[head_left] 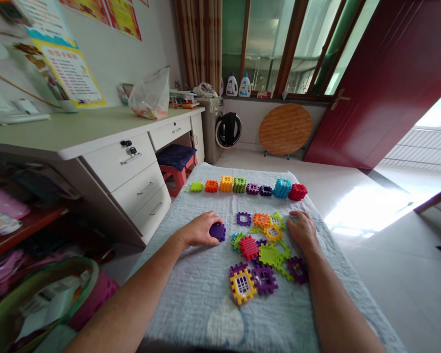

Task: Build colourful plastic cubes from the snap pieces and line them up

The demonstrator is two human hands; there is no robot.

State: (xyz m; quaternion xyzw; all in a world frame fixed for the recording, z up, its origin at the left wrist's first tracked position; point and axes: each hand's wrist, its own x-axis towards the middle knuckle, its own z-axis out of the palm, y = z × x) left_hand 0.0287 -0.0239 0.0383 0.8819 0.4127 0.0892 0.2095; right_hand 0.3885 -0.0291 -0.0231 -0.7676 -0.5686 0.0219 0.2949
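Observation:
My left hand (202, 229) grips a dark purple building tile (218, 232) with notched edges, thumb at its near side and fingers at the far side, low over the cloth. My right hand (303, 228) lies at the right of a loose pile, fingers apart and nothing seen in it. Closest to it is a light green window tile (276, 219). The pile also has a purple frame (243, 218), an orange tile (261, 219), a red tile (249, 247), a green tile (268, 255) and a yellow window tile (243, 286) nearest me.
Along the far side of the cloth-covered table (191, 304) stands a row of stacked tiles sorted by colour, from a green stack (196, 187) to a red stack (298, 192). A white desk (113, 164) is at left, with a basket (91, 289) below.

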